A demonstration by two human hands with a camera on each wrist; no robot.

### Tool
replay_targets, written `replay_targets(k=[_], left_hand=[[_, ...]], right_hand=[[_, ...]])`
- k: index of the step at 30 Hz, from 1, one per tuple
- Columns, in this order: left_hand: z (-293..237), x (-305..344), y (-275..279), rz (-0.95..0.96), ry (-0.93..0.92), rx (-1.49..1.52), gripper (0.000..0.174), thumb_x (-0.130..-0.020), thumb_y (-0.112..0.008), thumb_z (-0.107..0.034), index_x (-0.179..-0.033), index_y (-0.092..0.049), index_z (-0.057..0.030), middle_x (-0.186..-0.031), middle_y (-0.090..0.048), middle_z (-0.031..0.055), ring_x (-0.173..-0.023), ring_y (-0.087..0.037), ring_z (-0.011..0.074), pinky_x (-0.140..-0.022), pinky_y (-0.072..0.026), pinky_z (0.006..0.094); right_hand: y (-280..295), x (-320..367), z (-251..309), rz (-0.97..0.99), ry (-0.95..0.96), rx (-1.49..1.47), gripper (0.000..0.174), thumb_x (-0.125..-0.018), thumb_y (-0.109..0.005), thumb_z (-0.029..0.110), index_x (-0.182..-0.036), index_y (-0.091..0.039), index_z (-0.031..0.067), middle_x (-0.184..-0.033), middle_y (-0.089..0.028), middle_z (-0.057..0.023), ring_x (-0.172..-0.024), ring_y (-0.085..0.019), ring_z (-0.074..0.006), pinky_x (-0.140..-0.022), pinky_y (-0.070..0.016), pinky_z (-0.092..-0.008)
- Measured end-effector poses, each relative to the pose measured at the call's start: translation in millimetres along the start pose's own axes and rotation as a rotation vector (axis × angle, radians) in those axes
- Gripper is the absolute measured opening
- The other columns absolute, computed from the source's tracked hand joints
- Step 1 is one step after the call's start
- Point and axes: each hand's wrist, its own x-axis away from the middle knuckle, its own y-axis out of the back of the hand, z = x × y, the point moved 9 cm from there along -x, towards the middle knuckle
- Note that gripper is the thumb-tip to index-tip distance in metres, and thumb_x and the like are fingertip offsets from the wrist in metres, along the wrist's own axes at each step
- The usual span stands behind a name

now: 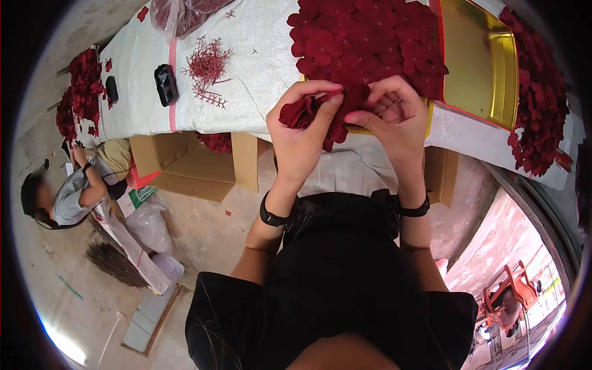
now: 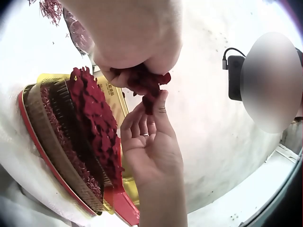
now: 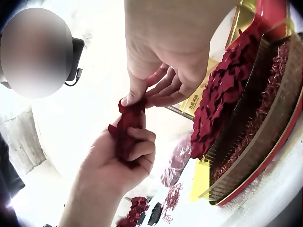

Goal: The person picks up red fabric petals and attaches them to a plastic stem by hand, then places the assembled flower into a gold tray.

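My left hand (image 1: pixel 300 132) grips a bunch of dark red petal pieces (image 1: pixel 299 115), fingers curled round it and thumb on top. Beside it my right hand (image 1: pixel 399 120) pinches the edge of a red piece (image 1: pixel 353 98) between thumb and fingers. In the left wrist view the right hand (image 2: pixel 154 151) touches the red pieces (image 2: pixel 150 90) below the left hand (image 2: pixel 137 42). The right wrist view has the bunch (image 3: pixel 128 132) in the left hand (image 3: pixel 111 165), with the right hand (image 3: pixel 165 61) above. Just beyond the hands lies a wide layer of red petals (image 1: pixel 370 43).
A gold tray (image 1: pixel 475 68) stands right of the petals, with another red heap (image 1: pixel 536 98) beyond. Thin red stems (image 1: pixel 208 65) and a black object (image 1: pixel 165 85) lie on the white cloth (image 1: pixel 246 111) at left. Below are a cardboard box (image 1: pixel 191 179) and, far left, another person (image 1: pixel 74 194).
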Motion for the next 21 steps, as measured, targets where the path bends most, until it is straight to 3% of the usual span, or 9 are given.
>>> replay_targets(k=[5,10,14,17,21], left_hand=[[-4,1,2,-0.005,-0.060,-0.007,0.013,-0.083,-0.061,0.005,-0.096,-0.061,0.0029,-0.090,-0.064,0.0056,-0.080,-0.058,0.0072,-0.070,-0.0449,0.0191],[-13,3,0,0.023,-0.194,-0.096,0.013,-0.082,-0.062,0.005,-0.095,-0.062,0.0023,-0.090,-0.065,0.0061,-0.078,-0.058,0.0072,-0.069,-0.0452,0.0192],[-5,2,-1,0.062,-0.066,-0.050,0.013,-0.082,-0.062,0.005,-0.094,-0.062,0.0023,-0.091,-0.065,0.0068,-0.078,-0.059,0.0074,-0.069,-0.0457,0.0195],[-7,1,-4,0.082,-0.102,-0.075,0.012,-0.081,-0.062,0.005,-0.093,-0.062,0.0025,-0.091,-0.065,0.0071,-0.072,-0.058,0.0070,-0.063,-0.0458,0.0186],[-7,0,-6,0.113,-0.177,-0.074,0.011,-0.081,-0.062,0.006,-0.091,-0.061,0.0027,-0.090,-0.065,0.0084,-0.065,-0.058,0.0075,-0.054,-0.0455,0.0182]], right_hand=[[-6,-5,-2,0.014,-0.067,0.008,0.043,-0.066,-0.073,-0.012,-0.098,-0.047,0.0019,-0.084,-0.059,-0.0044,-0.080,-0.062,-0.0108,-0.073,-0.0531,-0.0231],[-2,-4,-6,0.010,-0.102,0.029,0.041,-0.067,-0.070,-0.015,-0.094,-0.044,0.0024,-0.082,-0.058,-0.0041,-0.074,-0.059,-0.0079,-0.074,-0.0544,-0.0246],[4,-1,-7,-0.075,-0.079,-0.079,0.038,-0.069,-0.064,-0.019,-0.088,-0.041,0.0029,-0.084,-0.057,-0.0060,-0.073,-0.056,-0.0071,-0.076,-0.0563,-0.0277],[7,2,3,-0.122,0.008,-0.088,0.036,-0.071,-0.060,-0.021,-0.083,-0.038,0.0044,-0.084,-0.057,-0.0086,-0.077,-0.056,-0.0078,-0.078,-0.0569,-0.0284],[3,13,24,-0.128,0.252,-0.001,0.040,-0.066,-0.057,-0.023,-0.079,-0.035,0.0066,-0.082,-0.059,-0.0134,-0.077,-0.057,-0.0138,-0.067,-0.0535,-0.0298]])
